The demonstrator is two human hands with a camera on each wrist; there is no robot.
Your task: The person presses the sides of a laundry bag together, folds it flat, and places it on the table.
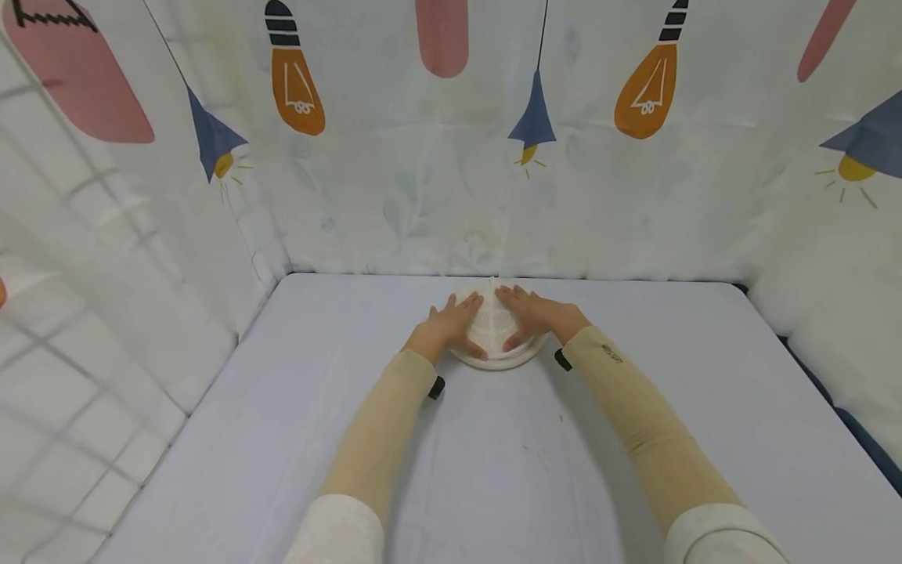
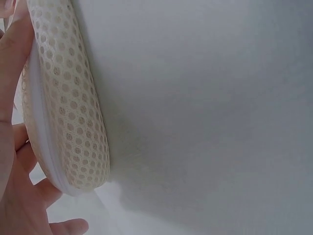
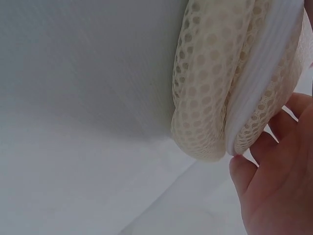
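Observation:
A round, domed cream mesh laundry bag (image 1: 492,327) sits near the far edge of the table. Spread fingers of my left hand (image 1: 451,325) rest on its left side, thumb toward the front. My right hand (image 1: 533,315) lies over the right side in a mirrored way, fingers stretched toward the back. In the left wrist view the honeycomb mesh side (image 2: 73,107) bulges beside the hand, with a white zipper band (image 2: 41,117) along it. The right wrist view shows fingertips (image 3: 243,172) right at the white zipper band (image 3: 266,54) above a thick mesh rim (image 3: 203,98).
The table (image 1: 493,486) is covered with a pale cloth. Behind it hangs a white curtain (image 1: 395,204) printed with lamps and bulbs, and more curtain closes in the left and right sides. A small black wrist device (image 1: 437,388) shows under the left sleeve.

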